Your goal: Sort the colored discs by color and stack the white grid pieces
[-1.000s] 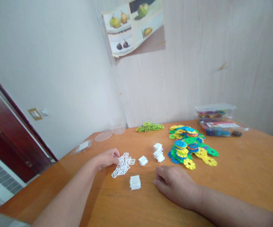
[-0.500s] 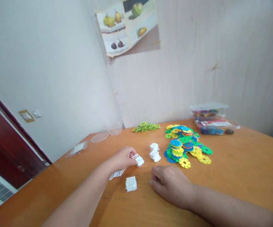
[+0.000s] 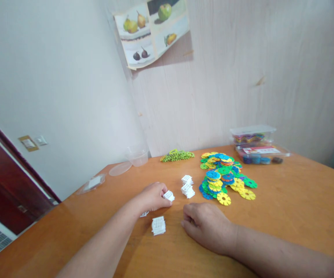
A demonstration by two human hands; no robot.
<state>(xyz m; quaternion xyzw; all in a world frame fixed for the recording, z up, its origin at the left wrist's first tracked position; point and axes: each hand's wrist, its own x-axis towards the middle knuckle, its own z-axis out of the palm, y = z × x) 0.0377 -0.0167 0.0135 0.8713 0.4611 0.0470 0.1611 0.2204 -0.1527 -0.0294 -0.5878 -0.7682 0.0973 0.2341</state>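
Note:
My left hand (image 3: 155, 196) grips a small stack of thin white slotted pieces (image 3: 168, 195) by its edges, thumb on the near side and fingers on the far side. Part of another white slotted piece (image 3: 144, 214) shows under my left wrist, mostly hidden. Nearer to me on the table lies a separate stack of white pieces (image 3: 158, 225). Two more white stacks (image 3: 187, 190) sit close together beyond my hands. Loosely fisted, my right hand (image 3: 204, 226) rests on the table to the right, with nothing visible in it.
Colourful notched plastic discs (image 3: 224, 179) are heaped at the right on the wooden table (image 3: 285, 208). Behind stand clear boxes (image 3: 261, 154), a green beaded pile (image 3: 177, 156) and a clear tub (image 3: 137, 156). A round lid (image 3: 120, 168) and a plastic bag (image 3: 93, 183) lie at the left.
My left thumb has shifted forward along the near side of the white stack, and the hand covers more of the piece under the wrist. My right hand stays put; the view has shifted slightly.

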